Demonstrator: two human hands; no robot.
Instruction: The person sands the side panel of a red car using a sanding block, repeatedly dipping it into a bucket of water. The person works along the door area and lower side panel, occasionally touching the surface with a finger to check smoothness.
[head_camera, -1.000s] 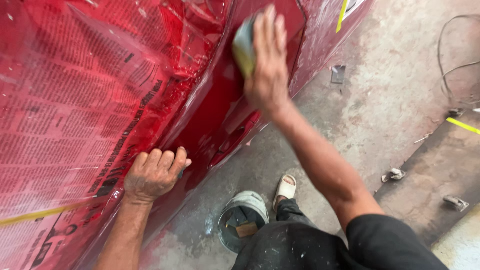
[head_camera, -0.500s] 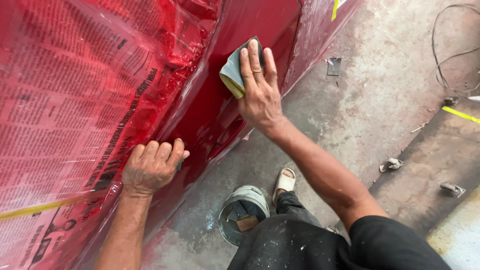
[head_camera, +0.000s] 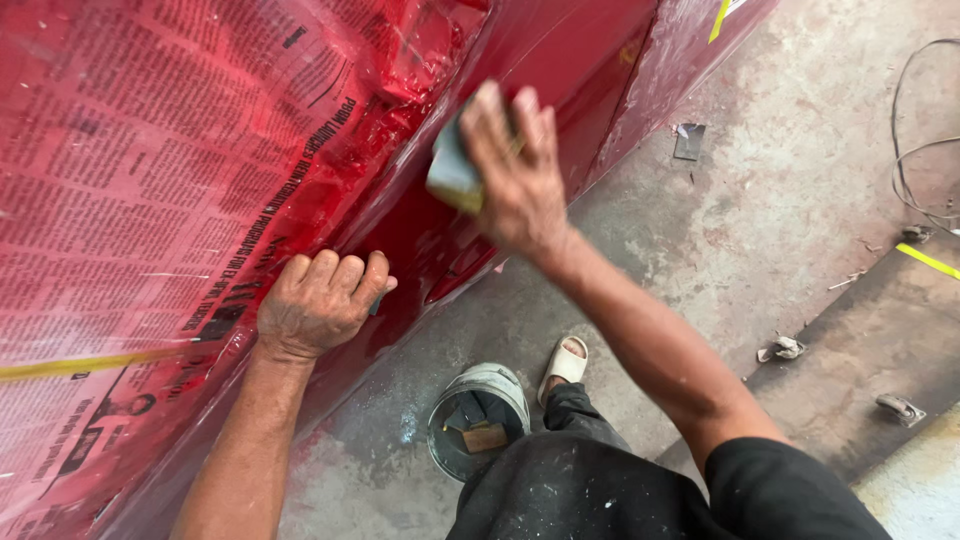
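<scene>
Right hand (head_camera: 515, 175) flat, clamped on sanding pad (head_camera: 450, 165), pressing it against red panel (head_camera: 590, 70). Left hand (head_camera: 320, 300) curled, empty (bracing on panel edge).

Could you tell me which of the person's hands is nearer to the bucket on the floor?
Left. The left hand rests on the red panel just above-left of the bucket; the right hand is higher up.

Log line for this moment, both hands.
right hand: presses pad on red panel | left hand: braced on panel | bucket: on floor, by foot
</scene>
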